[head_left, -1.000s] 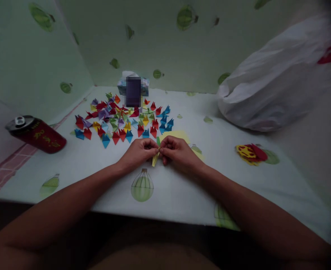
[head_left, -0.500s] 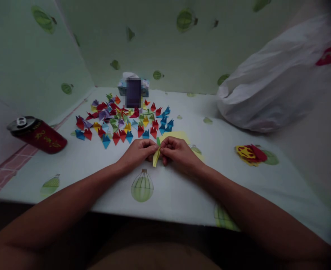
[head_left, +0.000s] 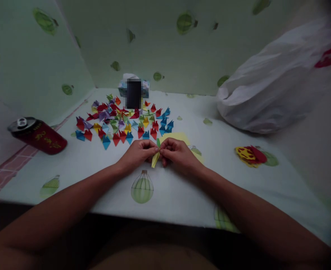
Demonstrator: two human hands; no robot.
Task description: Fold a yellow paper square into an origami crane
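Observation:
A small folded yellow paper (head_left: 155, 160) is pinched between my two hands near the middle of the table. My left hand (head_left: 140, 152) grips it from the left with thumb and forefinger. From the right, my right hand (head_left: 174, 152) holds it the same way, fingertips nearly touching those of the left. Part of the folded paper is hidden by the fingers. Behind the right hand lie yellow paper sheets (head_left: 179, 137), with a bit of green paper (head_left: 158, 142) beside them. Beyond the hands spread several folded paper cranes (head_left: 122, 135) in red, blue, purple, yellow and green.
A red drink can (head_left: 41, 137) stands at the left. A tissue box (head_left: 145, 88) with a dark, blurred-out phone-like object (head_left: 134, 94) before it is at the back. To the right are a white plastic bag (head_left: 261, 90) and red and yellow cut-out pieces (head_left: 249, 155).
The folded yellow paper's lower end has shifted slightly left and down. Both hands keep their pinch in nearly the same spot.

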